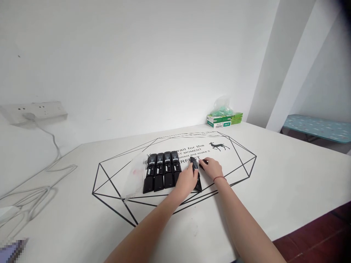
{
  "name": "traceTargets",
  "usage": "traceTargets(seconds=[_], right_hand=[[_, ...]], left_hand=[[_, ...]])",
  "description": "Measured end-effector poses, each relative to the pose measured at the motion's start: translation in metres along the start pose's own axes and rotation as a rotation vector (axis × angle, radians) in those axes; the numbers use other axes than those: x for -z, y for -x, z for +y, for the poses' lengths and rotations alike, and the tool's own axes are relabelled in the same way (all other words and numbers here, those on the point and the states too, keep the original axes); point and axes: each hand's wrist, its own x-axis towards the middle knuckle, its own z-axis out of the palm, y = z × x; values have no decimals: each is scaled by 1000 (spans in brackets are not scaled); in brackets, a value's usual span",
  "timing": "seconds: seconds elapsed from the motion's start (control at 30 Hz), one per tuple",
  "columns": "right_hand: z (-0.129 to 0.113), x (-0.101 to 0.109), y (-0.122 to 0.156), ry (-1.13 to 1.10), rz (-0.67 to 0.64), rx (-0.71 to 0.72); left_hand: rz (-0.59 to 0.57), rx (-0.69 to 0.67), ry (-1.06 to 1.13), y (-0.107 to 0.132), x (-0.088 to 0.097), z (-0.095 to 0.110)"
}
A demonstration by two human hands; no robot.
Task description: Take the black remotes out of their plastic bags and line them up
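My left hand (187,180) and right hand (212,168) both curl around one black remote (195,171) between them — four more remotes (162,171) lie in a row just left of my left hand.

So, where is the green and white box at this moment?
In the head view, the green and white box sits at the far edge of the white table, against the wall, to the right beyond both hands and the row of black remotes.

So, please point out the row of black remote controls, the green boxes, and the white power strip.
Row of black remote controls (161,171), head view, middle remote's body.
Green boxes (225,119), head view, front side.
White power strip (35,111), head view, top face.
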Motion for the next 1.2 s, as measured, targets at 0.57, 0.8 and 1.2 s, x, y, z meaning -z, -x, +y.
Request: traceTargets(seconds=[0.57, 0.8, 1.2], right_hand=[[-2, 4, 3, 63, 19, 58], [-10, 10, 11, 4, -120, 207], [-18, 23, 30, 28, -383, 323]], left_hand=[[-325, -206, -431, 27, 37, 30], [-159, -202, -614, 5, 26, 7], [-3, -144, -643, -5, 30, -11]])
